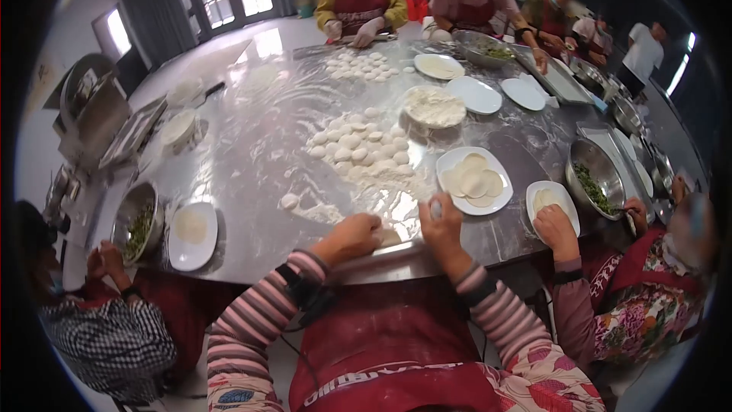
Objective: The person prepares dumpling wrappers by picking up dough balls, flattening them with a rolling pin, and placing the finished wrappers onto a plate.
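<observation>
My left hand (351,238) is closed at the table's near edge, its fingertips pinching the rim of a small dough wrapper (390,237). That wrapper lies partly hidden behind the fingers. To its right, my right hand (444,230) is curled in a fist around a rolling pin (435,210), whose pale grey end pokes out past the fingers; the rest is hard to make out. Just beyond my hands is a heap of floured dough pieces (358,145), with loose flour (320,212) beside it. A white plate (496,202) of rolled wrappers (476,181) stands beyond my right hand.
A bowl of flour (435,107) stands beyond the dough heap. Metal bowls of green filling (137,233) (593,187) flank me. People work at both sides; the right neighbour's hand (557,229) touches wrappers on a plate (570,210). More people stand across the steel table (252,160).
</observation>
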Action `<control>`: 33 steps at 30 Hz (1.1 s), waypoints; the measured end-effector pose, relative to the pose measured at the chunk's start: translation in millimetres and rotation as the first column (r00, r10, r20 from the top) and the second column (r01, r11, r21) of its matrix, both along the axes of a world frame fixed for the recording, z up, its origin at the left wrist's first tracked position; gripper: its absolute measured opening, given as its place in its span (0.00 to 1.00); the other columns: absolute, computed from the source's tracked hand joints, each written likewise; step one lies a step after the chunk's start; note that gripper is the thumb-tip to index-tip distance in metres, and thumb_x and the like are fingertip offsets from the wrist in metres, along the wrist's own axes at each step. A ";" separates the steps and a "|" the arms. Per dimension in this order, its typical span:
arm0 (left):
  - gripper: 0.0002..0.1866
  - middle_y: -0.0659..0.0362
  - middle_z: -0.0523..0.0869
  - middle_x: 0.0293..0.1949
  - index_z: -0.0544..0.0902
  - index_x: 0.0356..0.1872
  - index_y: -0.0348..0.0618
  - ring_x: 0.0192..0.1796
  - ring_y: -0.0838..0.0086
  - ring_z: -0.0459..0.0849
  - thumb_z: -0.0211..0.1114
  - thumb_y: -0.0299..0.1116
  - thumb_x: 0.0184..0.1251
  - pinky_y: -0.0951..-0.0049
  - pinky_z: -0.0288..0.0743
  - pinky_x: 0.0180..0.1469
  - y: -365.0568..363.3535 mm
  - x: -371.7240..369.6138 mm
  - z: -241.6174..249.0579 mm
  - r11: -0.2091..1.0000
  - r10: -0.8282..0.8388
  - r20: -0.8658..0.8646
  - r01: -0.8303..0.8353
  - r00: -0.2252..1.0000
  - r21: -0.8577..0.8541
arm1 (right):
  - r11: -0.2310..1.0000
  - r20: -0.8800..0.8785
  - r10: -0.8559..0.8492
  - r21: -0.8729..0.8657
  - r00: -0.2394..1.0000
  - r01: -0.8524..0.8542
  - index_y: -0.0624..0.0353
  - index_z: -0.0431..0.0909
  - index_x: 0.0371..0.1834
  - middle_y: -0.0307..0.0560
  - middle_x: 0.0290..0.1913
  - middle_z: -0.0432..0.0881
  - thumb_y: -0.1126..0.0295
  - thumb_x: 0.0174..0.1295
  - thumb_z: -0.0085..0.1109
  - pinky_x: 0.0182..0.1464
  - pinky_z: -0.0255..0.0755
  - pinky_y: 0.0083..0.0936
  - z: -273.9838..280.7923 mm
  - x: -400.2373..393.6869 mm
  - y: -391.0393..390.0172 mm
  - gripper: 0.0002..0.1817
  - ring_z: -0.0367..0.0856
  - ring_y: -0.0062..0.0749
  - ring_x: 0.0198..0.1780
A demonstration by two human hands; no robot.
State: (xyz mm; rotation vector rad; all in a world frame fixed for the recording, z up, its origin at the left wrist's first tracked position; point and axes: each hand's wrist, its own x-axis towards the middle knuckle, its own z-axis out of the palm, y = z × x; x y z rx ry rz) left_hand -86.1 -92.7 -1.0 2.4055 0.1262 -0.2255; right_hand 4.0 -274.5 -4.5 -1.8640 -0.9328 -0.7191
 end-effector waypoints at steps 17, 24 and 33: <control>0.11 0.44 0.81 0.37 0.76 0.41 0.37 0.43 0.49 0.79 0.56 0.28 0.56 0.57 0.72 0.46 31.9 108.7 -0.3 0.923 0.303 0.421 -0.372 0.855 0.092 | 0.961 -0.336 0.222 0.233 0.915 -0.148 0.58 0.70 0.33 0.53 0.21 0.74 0.76 0.52 0.64 0.21 0.67 0.33 3.0 -37.6 -41.1 0.11 0.76 0.49 0.20; 0.14 0.45 0.80 0.45 0.78 0.41 0.39 0.52 0.49 0.76 0.64 0.29 0.52 0.57 0.71 0.53 102.3 -14.9 -6.0 0.689 0.497 0.192 -0.520 0.846 0.505 | 0.963 -0.360 0.236 0.213 0.903 -0.167 0.58 0.69 0.31 0.52 0.18 0.71 0.77 0.52 0.64 0.21 0.66 0.31 9.1 -35.5 -37.2 0.11 0.75 0.46 0.19; 0.14 0.43 0.83 0.29 0.81 0.27 0.36 0.36 0.50 0.82 0.68 0.35 0.39 0.59 0.75 0.39 155.3 -39.3 -7.9 0.807 0.389 0.113 -0.397 0.914 0.437 | 0.977 -0.338 0.146 0.196 0.930 -0.083 0.58 0.70 0.30 0.49 0.18 0.71 0.76 0.52 0.65 0.21 0.66 0.29 2.8 -38.9 -34.9 0.11 0.74 0.41 0.18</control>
